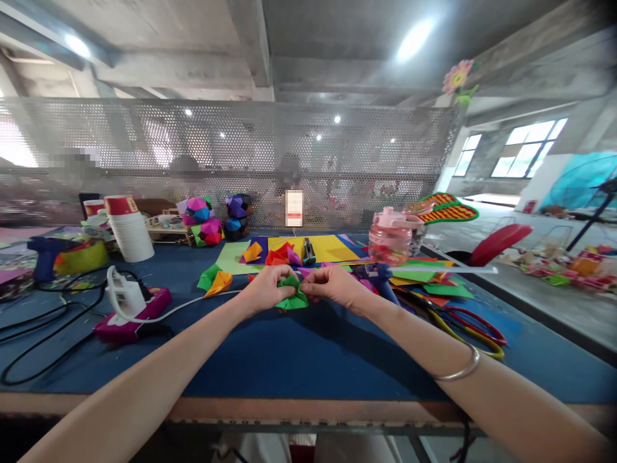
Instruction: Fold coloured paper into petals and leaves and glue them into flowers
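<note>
A piece of folded green paper (292, 297) is held above the blue table between my two hands. My left hand (264, 287) grips its left side with thumb and fingers. On the other side, my right hand (337, 289) pinches its right edge. Left of my hands lies a green and orange folded paper piece (215, 281). Just beyond them are red folded paper (282, 254), an orange folded piece (252, 251) and a dark utility knife (308, 251) on yellow paper sheets (332, 247). Close to my right wrist lies a blue glue gun (380, 272).
Scissors (475, 325) with red and yellow handles lie at right, near a pink bottle (388, 236). A purple power strip (132, 316) with cables is at left, before stacked paper cups (130, 231). Colourful paper balls (200, 220) stand against the perforated metal screen (260, 148).
</note>
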Action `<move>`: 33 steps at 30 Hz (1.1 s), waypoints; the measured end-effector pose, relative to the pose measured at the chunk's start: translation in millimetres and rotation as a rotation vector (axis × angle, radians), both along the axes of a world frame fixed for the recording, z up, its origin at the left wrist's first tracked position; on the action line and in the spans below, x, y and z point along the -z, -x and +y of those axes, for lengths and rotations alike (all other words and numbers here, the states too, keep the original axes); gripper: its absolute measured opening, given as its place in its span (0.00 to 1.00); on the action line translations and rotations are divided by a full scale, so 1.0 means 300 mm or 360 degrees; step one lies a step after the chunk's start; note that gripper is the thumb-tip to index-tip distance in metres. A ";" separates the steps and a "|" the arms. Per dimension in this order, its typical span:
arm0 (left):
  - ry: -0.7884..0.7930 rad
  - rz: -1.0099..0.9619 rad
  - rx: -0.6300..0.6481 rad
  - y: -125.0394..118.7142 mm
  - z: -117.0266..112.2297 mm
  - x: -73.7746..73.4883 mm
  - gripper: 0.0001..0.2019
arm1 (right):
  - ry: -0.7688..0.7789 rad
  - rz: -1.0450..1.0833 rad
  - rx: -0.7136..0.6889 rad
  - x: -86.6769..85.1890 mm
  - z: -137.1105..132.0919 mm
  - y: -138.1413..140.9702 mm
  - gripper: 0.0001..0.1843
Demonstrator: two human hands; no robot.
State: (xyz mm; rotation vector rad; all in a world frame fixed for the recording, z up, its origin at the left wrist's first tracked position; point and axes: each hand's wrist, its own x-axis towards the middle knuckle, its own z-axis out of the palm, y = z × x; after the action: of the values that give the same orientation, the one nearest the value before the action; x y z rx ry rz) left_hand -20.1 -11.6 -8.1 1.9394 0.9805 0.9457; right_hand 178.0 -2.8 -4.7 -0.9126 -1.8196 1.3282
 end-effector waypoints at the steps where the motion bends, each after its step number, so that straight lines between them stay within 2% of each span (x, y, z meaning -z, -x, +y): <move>1: -0.0020 0.0017 -0.0005 0.000 0.001 0.003 0.06 | -0.0032 -0.0013 0.0013 0.002 0.002 0.000 0.22; 7: -0.0164 0.0138 -0.0075 0.000 0.002 0.005 0.05 | -0.0214 -0.0162 0.0082 0.008 0.001 0.009 0.22; 14: -0.0149 0.0137 -0.0104 -0.004 -0.001 0.006 0.04 | -0.0677 -0.0476 0.0269 -0.001 -0.032 0.028 0.12; 20: -0.0106 0.0110 -0.0110 -0.010 -0.012 -0.003 0.06 | -0.0841 -0.0617 0.0406 -0.002 -0.045 0.038 0.07; 25: -0.0146 0.0084 -0.0113 -0.012 -0.007 -0.002 0.05 | -0.0989 -0.0628 0.0419 0.003 -0.053 0.039 0.07; 33: -0.0155 0.0023 -0.0098 -0.011 0.012 0.013 0.04 | -0.1048 -0.0635 0.0454 0.009 -0.061 0.041 0.06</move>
State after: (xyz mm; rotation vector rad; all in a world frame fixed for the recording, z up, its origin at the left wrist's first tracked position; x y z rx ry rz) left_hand -16.8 -7.9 -12.0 2.0090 1.0244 1.0330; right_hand 165.8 -21.1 -7.3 -1.0486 -2.1227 0.3304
